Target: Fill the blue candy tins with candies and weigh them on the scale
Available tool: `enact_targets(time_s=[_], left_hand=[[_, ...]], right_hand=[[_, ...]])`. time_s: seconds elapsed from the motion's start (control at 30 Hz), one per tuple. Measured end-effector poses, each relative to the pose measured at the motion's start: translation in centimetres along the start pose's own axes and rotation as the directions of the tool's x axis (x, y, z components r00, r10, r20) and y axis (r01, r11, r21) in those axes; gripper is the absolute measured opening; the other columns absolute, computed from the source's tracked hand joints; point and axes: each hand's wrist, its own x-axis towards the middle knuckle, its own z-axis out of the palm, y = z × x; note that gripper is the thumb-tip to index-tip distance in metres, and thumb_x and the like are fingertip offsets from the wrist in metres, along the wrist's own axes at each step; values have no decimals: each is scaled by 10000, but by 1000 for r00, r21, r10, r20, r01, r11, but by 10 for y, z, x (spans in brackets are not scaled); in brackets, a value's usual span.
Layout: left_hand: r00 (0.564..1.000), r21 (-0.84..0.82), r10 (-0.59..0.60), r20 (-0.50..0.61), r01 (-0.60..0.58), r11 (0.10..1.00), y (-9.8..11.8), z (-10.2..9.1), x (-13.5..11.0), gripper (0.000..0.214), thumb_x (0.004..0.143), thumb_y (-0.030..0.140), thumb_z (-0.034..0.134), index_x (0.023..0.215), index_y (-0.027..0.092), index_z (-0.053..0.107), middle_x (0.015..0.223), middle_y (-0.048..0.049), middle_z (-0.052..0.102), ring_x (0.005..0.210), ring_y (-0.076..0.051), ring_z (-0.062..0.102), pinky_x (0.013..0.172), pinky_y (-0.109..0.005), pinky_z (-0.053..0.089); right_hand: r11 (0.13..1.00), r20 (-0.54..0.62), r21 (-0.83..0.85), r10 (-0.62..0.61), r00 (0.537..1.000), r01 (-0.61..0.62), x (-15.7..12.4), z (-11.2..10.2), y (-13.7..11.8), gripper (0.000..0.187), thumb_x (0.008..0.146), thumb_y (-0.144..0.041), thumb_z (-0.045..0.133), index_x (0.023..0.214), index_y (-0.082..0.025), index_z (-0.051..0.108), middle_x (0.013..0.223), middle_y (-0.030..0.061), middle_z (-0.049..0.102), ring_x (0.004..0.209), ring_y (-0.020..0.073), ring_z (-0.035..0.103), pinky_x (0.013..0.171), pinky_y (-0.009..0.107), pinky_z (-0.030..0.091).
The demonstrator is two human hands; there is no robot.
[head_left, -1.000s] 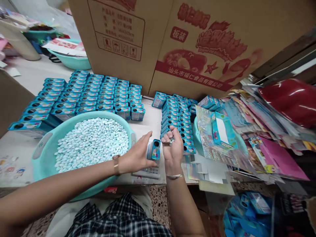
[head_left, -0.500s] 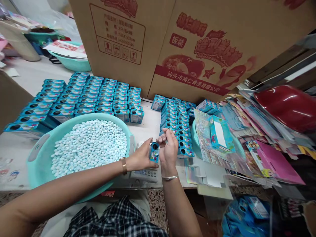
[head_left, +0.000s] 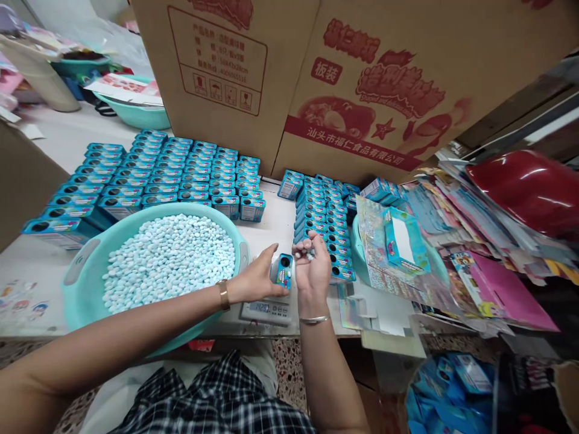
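Observation:
My left hand (head_left: 256, 280) grips a small blue box (head_left: 284, 270) that stands upright on a digital scale (head_left: 266, 311). Beside it, my right hand (head_left: 311, 265) is cupped with the fingertips pinched on a few pale blue candies (head_left: 306, 255), just right of the box's top. A large teal basin (head_left: 85, 271) heaped with pale blue candies (head_left: 172, 256) sits left of my hands.
Rows of blue boxes (head_left: 158, 178) fill the table behind the basin, and more boxes (head_left: 323, 220) stand in rows on the right. A big cardboard carton (head_left: 344, 78) stands at the back. Printed sheets and packaging (head_left: 474, 241) pile up at right. A second teal basin (head_left: 434, 259) lies under them.
My right hand has turned palm-up next to the box with candies at its fingertips. My left hand stays on the box. The scale's display is now uncovered.

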Motion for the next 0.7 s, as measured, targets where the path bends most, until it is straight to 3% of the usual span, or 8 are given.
enact_targets(time_s=[0.23, 0.37, 0.5, 0.6, 0.7], left_hand=[[1000, -14, -25, -17, 25, 1000, -6, 9, 0, 1076, 604, 311, 782, 1490, 57, 227, 1558, -241, 259, 1444, -363, 263, 1201, -489, 219], [1000, -25, -28, -2, 27, 999, -6, 7, 0, 1087, 599, 331, 800, 1493, 78, 237, 1562, -237, 254, 1442, -368, 267, 1197, -504, 227], [998, -66, 58, -24, -60, 996, 2, -18, -7, 1047, 666, 415, 782, 1502, 123, 224, 1565, -217, 261, 1443, -340, 279, 1176, -516, 272], [983, -51, 145, -113, -152, 987, 6, -47, -15, 906, 744, 436, 735, 1487, 203, 272, 1548, -168, 326, 1420, -310, 336, 1154, -524, 306], [974, 20, 173, -149, -172, 985, 7, -69, -20, 768, 794, 433, 696, 1447, 221, 352, 1470, -138, 455, 1342, -286, 454, 1103, -496, 385]], right_hand=[[996, 37, -67, -63, 997, 65, -4, 2, 12, 162, 807, -310, 692, 872, -175, 631, 595, -84, 463, 552, 52, 472, 625, 200, 466], [999, 27, -36, -18, 999, 19, -3, 2, 4, 134, 834, -297, 666, 873, -178, 618, 573, -94, 429, 505, 44, 431, 548, 178, 419], [987, 37, 138, 84, 996, -89, 0, -10, -23, 86, 898, -262, 581, 847, -193, 571, 557, -112, 377, 433, 30, 357, 470, 158, 352], [972, 14, 225, 59, 998, -60, -2, -32, -45, 134, 952, -234, 477, 856, -188, 559, 560, -103, 395, 431, 34, 363, 458, 158, 344], [965, -38, 261, 47, 998, -36, -8, -55, -53, 139, 956, -225, 463, 862, -185, 557, 569, -94, 415, 440, 40, 386, 461, 165, 357]])
